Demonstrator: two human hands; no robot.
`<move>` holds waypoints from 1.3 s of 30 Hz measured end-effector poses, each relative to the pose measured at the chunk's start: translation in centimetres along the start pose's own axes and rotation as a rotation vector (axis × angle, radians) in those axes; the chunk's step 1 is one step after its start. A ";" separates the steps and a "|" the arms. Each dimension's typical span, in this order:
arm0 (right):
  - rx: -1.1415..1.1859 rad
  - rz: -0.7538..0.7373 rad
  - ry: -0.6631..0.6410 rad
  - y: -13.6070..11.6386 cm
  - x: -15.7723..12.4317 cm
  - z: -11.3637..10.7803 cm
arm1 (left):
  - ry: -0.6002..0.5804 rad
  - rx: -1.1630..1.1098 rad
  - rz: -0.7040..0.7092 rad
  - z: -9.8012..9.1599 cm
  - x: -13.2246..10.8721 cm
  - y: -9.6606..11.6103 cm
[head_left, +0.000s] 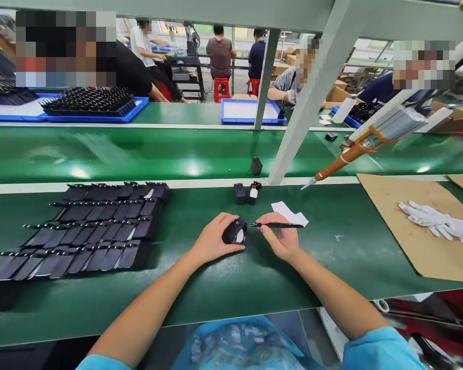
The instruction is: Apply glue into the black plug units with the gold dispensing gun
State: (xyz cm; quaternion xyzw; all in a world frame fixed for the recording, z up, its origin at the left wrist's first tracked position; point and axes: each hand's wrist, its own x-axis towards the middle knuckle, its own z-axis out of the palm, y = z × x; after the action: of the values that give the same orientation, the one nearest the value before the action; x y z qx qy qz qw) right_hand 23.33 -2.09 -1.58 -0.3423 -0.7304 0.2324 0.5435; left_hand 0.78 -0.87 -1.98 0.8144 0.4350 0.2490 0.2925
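Note:
Between the fingers and thumb of my left hand (215,239) is a small black housing (229,234) with a round white part on its near side. My right hand (282,237) is closed around black tweezers (280,225), whose thin tip points left and reaches the housing's right edge. Whether the tip touches it I cannot tell. Just behind my right hand lies a piece of white paper (287,209). Farther back stand a black housing (239,193) and another small unit with a white front (253,192).
Rows of black housings (111,231) cover the left of the green bench. An orange-barrelled dispenser (341,160) hangs at right, nozzle down. White gloves (435,221) lie on cardboard (393,221). A slanted metal post (308,97) rises behind. One black housing (256,166) sits on the green belt; co-workers sit beyond.

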 end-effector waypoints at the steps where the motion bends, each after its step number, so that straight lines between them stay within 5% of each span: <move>1: -0.008 -0.027 -0.010 -0.2 0.1 -0.1 | 0.015 -0.006 0.006 0.0 0.0 0.0; 10: 0.004 -0.127 -0.103 -1.3 0.4 -0.4 | 0.105 0.029 0.085 -0.2 -0.3 0.2; 39: 0.053 -0.178 -0.272 -1.3 0.4 -0.3 | 0.066 0.023 0.069 -0.7 -0.3 0.7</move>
State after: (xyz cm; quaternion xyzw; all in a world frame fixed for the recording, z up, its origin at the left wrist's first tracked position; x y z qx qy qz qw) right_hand 23.21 -2.67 -0.29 -0.2270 -0.8183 0.2466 0.4669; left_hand 0.54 -1.31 -1.00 0.8237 0.4188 0.2805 0.2598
